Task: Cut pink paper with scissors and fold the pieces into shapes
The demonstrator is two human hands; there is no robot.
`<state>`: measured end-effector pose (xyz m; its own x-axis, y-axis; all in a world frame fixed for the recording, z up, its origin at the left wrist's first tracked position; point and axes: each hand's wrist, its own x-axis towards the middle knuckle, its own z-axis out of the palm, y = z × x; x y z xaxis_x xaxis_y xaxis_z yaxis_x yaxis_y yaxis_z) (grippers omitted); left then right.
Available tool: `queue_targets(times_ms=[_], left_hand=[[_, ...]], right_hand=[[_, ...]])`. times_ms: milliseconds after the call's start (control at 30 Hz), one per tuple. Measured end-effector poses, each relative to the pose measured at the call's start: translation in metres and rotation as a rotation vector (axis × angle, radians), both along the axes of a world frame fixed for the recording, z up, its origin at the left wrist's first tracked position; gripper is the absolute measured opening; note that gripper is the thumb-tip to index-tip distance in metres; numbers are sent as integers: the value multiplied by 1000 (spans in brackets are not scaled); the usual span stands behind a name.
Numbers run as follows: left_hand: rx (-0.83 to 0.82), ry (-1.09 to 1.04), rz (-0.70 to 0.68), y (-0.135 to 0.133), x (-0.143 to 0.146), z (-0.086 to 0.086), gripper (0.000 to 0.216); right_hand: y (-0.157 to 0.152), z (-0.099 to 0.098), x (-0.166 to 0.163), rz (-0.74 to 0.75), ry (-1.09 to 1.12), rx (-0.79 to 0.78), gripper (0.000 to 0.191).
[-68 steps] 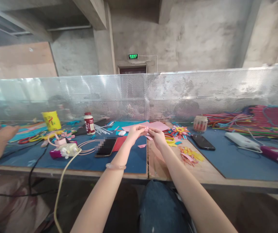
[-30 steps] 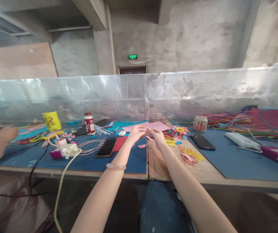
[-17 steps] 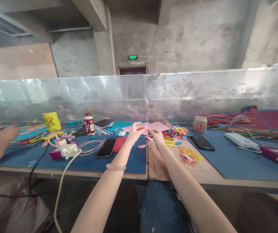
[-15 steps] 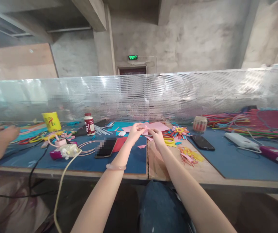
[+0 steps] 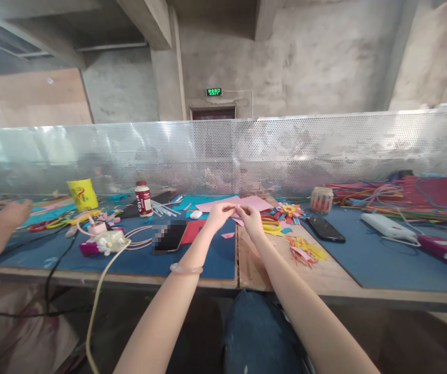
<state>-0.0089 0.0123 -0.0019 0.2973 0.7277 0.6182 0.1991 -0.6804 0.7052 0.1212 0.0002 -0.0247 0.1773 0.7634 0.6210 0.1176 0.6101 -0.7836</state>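
Note:
My left hand (image 5: 218,214) and my right hand (image 5: 251,218) meet above the middle of the table, fingertips pinched together on a small pink paper piece (image 5: 236,211). Most of that piece is hidden by my fingers. A clear bangle (image 5: 186,268) sits on my left forearm. Under and behind my hands lie pink paper sheets (image 5: 251,202), a red sheet (image 5: 193,230) and a small pink scrap (image 5: 228,235). A colourful paper flower (image 5: 289,210) and yellow-handled scissors (image 5: 271,226) lie just right of my right hand.
Two phones (image 5: 169,236) (image 5: 325,228), a red-capped bottle (image 5: 143,198), a yellow cup (image 5: 82,194), a glue gun with cable (image 5: 106,241), cut paper strips (image 5: 305,249) and a heap of coloured strips (image 5: 403,195) lie about. Another person's hand (image 5: 7,214) rests at the left. A perforated metal screen (image 5: 286,150) backs the table.
My hands stayed joined on the pink piece, with small finger shifts and a slight drop. The other person's hand at the left moved a little.

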Motion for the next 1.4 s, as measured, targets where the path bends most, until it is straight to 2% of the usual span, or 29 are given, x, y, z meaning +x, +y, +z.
queue_targets(times_ms=[167,400,567,733,967,1033,1200,1400], left_hand=[[-12,-6,34,2,4,-4,26],[-50,7,-24,4,4,-7,31],[-10,53,-19,1,2,-3,25],[-78,22,92,-9,4,5,20],[-213,-75,34,-11,4,4,20],[-210,-135,78,-8,3,3,20],[-172,-210,199,-2,0,3,25],[-145,-173,210,1,-3,0,25]], right_hand=[[0,1,1,-73,-32,24,31],[0,0,0,-9,106,-67,28],[-1,1,0,-26,106,-31,26],[5,-3,3,45,181,-26,26],[5,-3,1,176,381,-103,30],[2,-1,0,204,348,-142,30],[-6,1,-4,229,99,-160,25],[-5,-1,-7,314,-76,-207,23]])
